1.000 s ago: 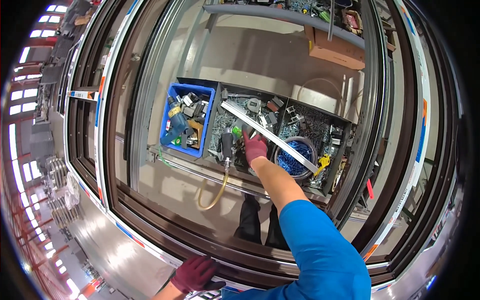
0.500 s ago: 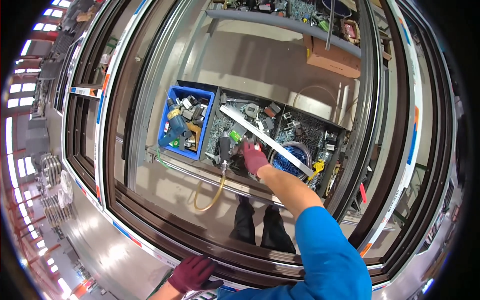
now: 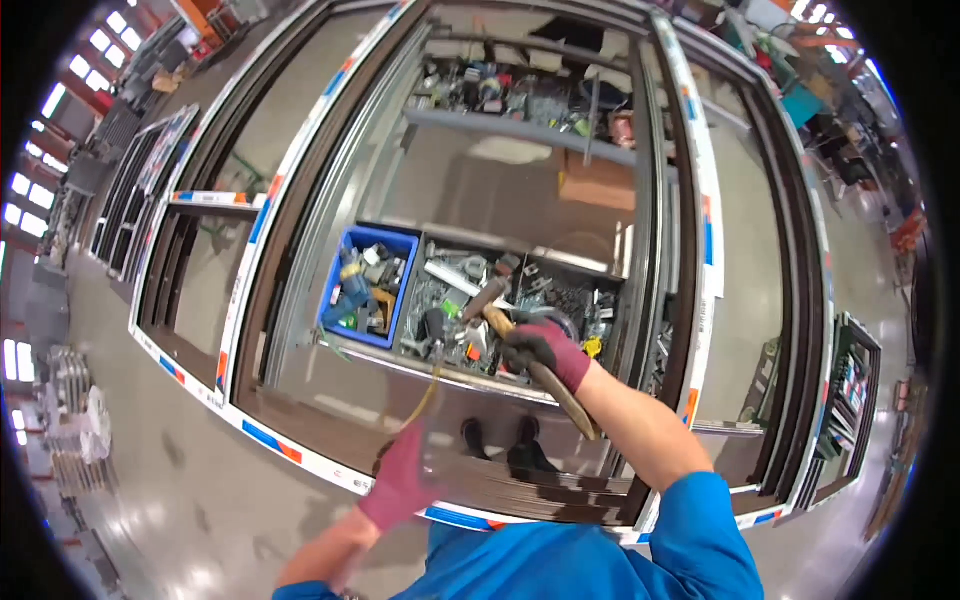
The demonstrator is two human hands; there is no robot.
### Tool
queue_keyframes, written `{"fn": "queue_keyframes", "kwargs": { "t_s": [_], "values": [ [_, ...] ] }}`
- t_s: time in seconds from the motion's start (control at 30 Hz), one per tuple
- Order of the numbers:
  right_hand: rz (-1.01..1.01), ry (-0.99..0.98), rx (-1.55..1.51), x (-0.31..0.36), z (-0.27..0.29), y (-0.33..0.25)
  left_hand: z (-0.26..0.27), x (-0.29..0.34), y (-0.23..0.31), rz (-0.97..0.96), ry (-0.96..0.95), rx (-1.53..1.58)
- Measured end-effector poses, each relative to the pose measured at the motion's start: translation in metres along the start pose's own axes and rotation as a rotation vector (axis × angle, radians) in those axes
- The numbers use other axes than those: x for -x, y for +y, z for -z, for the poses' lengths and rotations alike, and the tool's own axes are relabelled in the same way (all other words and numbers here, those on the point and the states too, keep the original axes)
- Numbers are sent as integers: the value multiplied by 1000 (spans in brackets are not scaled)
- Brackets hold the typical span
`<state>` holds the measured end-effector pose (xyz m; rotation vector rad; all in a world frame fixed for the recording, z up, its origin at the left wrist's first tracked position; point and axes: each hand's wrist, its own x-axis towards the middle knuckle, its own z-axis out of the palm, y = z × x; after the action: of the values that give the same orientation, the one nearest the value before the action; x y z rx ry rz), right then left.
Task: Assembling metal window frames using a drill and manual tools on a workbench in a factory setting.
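My right hand [image 3: 548,350], in a dark red glove with dark fingers, is closed round the wooden handle of a hammer [image 3: 566,396]. The hammer hangs over the tray of hardware, its head up and to the left of my fist, the handle end toward me. My left hand [image 3: 402,482], gloved alike, hovers above the near bar of the brown frame [image 3: 460,478]; motion smears its fingers. Below the hammer, the dark tray [image 3: 402,338] holds screws, metal fittings, a pale strip and an air tool [image 3: 435,324] with a yellowish hose.
A blue bin [image 3: 412,262] left of the tray contains a drill [image 3: 350,292] and small parts. Beyond lies a grey shelf [image 3: 520,132] with more hardware and a cardboard box [image 3: 597,182]. Taped frame bars [image 3: 318,110] surround the bins; another frame [image 3: 845,400] stands far right.
My right hand has lifted out of the tray and now grips a hammer. My left hand has risen from the near frame edge. The view has shifted, showing more of the far shelf.
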<state>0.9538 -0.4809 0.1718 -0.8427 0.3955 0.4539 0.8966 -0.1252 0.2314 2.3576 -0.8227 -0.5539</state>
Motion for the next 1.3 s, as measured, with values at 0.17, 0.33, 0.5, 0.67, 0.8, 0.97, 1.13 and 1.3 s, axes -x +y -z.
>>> {"fn": "queue_keyframes", "kwargs": {
  "t_s": [0.17, 0.33, 0.5, 0.67, 0.8, 0.97, 1.13, 1.3],
  "values": [
    [525, 94, 571, 108, -73, -3, 7, -101, 44, -83, 110, 1000],
    [199, 204, -6, 171, -99, 25, 5, -94, 83, -170, -120, 1297],
    [243, 217, 100, 242, -101, 37, -30, -74, 108, -42, -216, 1249],
    [235, 359, 177, 327, -88, 40, -43, -54, 173, -147, -264, 1085],
    [415, 369, 82, 372, -47, 59, -48, -29, 252, -295, -260, 894],
    [454, 471, 260, 455, -1, 65, -107, -23, 327, -330, -241, 695],
    [707, 439, 293, 483, 93, 111, -157, -16, 393, -382, -356, 675],
    [478, 420, 69, 543, 89, 86, -184, -19, 416, -303, -453, 551]
  ]
}}
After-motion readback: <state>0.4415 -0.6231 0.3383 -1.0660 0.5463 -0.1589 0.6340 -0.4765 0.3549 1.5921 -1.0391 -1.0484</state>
